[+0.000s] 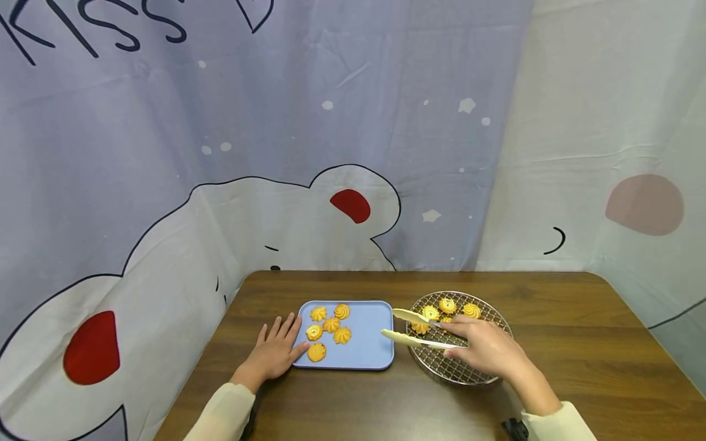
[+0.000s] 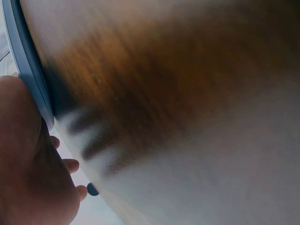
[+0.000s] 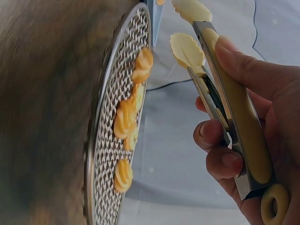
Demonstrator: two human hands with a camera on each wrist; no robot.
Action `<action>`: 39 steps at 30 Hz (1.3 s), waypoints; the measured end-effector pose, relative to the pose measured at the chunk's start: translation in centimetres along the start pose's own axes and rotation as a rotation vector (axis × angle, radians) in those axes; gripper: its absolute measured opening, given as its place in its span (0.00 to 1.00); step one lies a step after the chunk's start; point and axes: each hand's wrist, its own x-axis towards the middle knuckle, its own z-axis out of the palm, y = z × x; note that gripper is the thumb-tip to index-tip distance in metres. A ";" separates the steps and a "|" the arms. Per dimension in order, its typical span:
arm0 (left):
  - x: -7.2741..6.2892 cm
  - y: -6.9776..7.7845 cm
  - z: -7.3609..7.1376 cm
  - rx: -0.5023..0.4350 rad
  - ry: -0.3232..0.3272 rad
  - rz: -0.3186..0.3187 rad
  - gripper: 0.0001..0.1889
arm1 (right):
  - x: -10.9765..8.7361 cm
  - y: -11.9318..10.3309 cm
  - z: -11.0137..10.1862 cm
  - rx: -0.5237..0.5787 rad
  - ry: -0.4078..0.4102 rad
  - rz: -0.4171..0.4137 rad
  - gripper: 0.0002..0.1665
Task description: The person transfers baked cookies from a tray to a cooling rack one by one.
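My right hand grips yellow-tipped tongs, thumb on one arm and curled fingers on the other. The tongs' tips are parted with nothing between them, above the gap between tray and rack in the head view. Below the hand is a round wire rack bearing several piped cookies toward its far side. My left hand lies with fingers spread at the left edge of a blue tray, thumb touching its rim. Several golden cookies lie on the tray's left half.
Both tray and rack stand on a brown wooden table. A printed curtain hangs right behind the table's far edge. A dark cable runs down the curtain at the right.
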 end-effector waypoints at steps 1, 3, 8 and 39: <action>-0.1 0.1 -0.1 -0.008 0.000 0.003 0.40 | 0.2 -0.2 0.2 0.003 -0.002 0.003 0.33; -0.1 0.2 -0.2 -0.019 -0.003 0.006 0.40 | 0.5 -0.6 0.6 0.012 -0.006 0.005 0.34; 0.0 -0.2 0.3 0.007 -0.011 -0.003 0.40 | 1.4 -1.7 1.6 0.022 -0.006 -0.028 0.34; 0.0 0.1 -0.1 -0.008 0.005 0.016 0.41 | 4.6 -4.3 5.5 0.050 -0.023 -0.094 0.33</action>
